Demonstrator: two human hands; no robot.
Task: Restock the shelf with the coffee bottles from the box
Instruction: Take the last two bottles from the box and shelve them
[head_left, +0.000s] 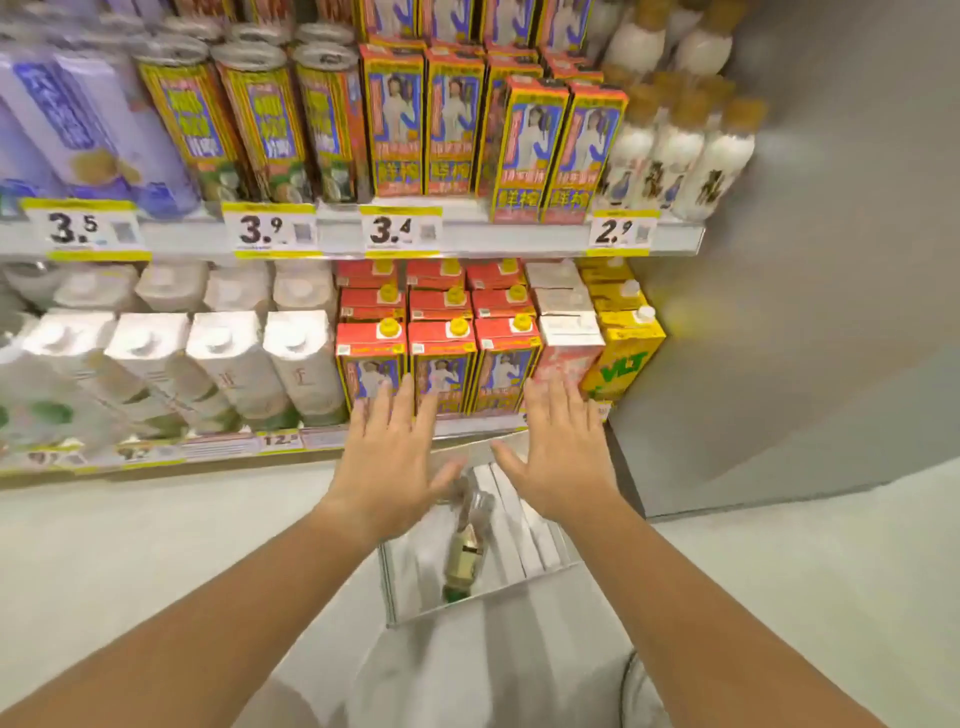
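Observation:
A clear box (405, 587) stands on the floor below me, in front of the shelf. One bottle (465, 556) with a pale label and a green base lies in it, blurred, beside a row of white cartons (524, 525). My left hand (387, 457) hovers above the box's far left side, fingers spread and holding nothing. My right hand (561, 447) hovers above its far right side, also spread and holding nothing. Both hands are in front of the lower shelf (467, 428). I cannot make out what the bottle's label says.
The lower shelf holds white cartons (234, 358), red and yellow cartons (441, 358) and a yellow carton (623, 358). The upper shelf (337, 234) carries cans, tall cartons and white bottles (675, 161). A grey wall panel (805, 312) closes the right side. Pale floor surrounds the box.

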